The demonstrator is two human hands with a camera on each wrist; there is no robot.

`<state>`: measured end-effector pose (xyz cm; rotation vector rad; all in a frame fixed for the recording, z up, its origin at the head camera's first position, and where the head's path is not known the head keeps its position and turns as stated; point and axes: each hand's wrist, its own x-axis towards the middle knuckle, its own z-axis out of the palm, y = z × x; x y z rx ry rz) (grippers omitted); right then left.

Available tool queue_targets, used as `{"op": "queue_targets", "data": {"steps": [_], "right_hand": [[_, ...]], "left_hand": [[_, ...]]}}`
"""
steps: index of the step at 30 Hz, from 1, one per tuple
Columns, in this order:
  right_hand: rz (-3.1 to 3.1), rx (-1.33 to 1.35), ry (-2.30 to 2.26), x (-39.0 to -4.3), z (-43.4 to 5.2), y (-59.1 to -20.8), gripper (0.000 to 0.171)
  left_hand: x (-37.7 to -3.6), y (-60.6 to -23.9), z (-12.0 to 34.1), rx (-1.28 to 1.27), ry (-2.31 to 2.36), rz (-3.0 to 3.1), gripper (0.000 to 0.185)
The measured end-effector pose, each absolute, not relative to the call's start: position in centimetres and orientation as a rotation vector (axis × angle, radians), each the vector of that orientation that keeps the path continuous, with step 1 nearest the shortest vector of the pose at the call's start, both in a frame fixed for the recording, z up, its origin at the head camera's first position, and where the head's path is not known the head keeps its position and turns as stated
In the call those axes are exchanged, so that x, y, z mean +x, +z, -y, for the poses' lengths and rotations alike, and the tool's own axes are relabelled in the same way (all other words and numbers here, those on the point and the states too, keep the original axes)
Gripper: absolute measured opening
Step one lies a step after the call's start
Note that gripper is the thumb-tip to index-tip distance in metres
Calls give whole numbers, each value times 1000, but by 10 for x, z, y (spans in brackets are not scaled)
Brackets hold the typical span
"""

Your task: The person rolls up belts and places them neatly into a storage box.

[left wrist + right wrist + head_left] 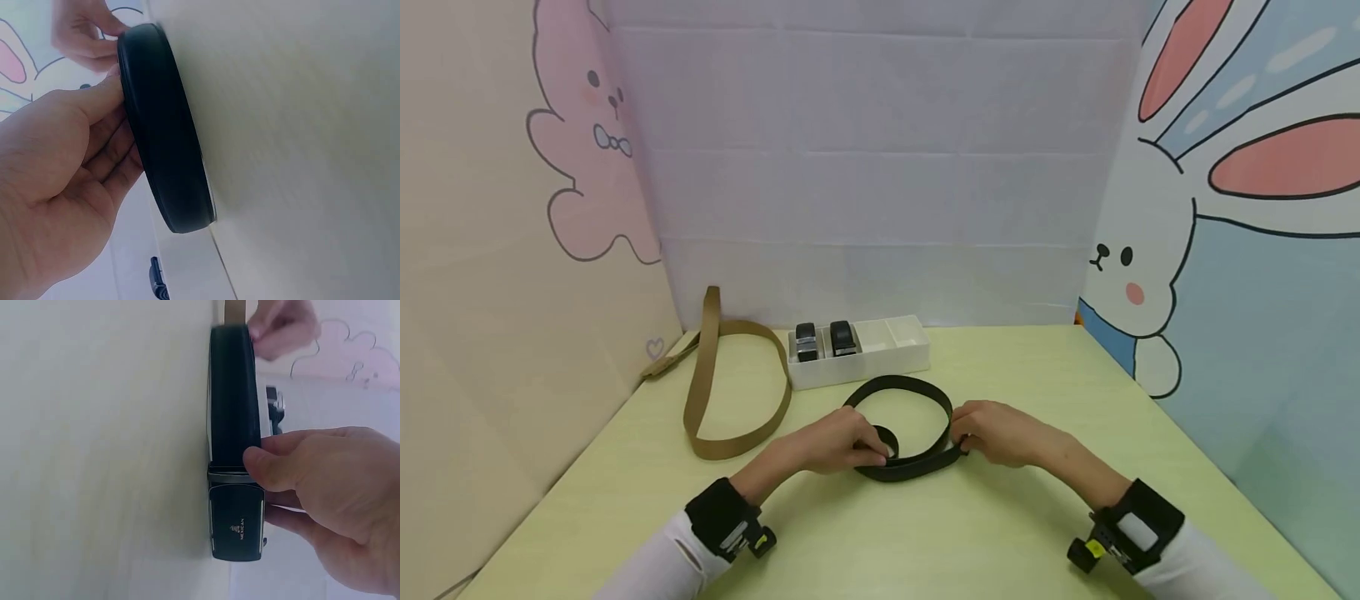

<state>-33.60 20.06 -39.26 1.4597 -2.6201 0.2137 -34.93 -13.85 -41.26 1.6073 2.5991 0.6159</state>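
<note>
Black belt [901, 425] on edge in a loose loop on the yellow-green table [1015, 533], just in front of the white tray [891, 354]. Left hand [838, 442] pinching the strap's curled inner end at the loop's near-left side. Right hand [1000, 432] gripping the near-right side, thumb on the strap beside the buckle [236, 520]. Tan belt [730, 379] lying looped to the left. 2 rolled belts [823, 340] in the tray's left compartments.

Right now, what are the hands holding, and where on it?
Both hold the black belt: left hand at its rolled inner end, right hand at the buckle.
</note>
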Motion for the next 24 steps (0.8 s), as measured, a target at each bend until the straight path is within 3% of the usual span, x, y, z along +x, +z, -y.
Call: {"op": "queue_targets", "data": {"steps": [12, 15, 20, 24], "right_hand": [[2521, 1299, 37, -384, -241, -399, 24], [2574, 1299, 95, -380, -240, -401, 28], [2621, 1350, 130, -361, -223, -399, 48], [2538, 1452, 158, -340, -200, -396, 36]], "left_hand": [[-343, -413, 141, 1584, 619, -2632, 13], [-342, -413, 140, 1572, 624, -2630, 13], [-342, -413, 140, 1587, 621, -2632, 12], [-342, -412, 140, 1616, 606, -2647, 12]]}}
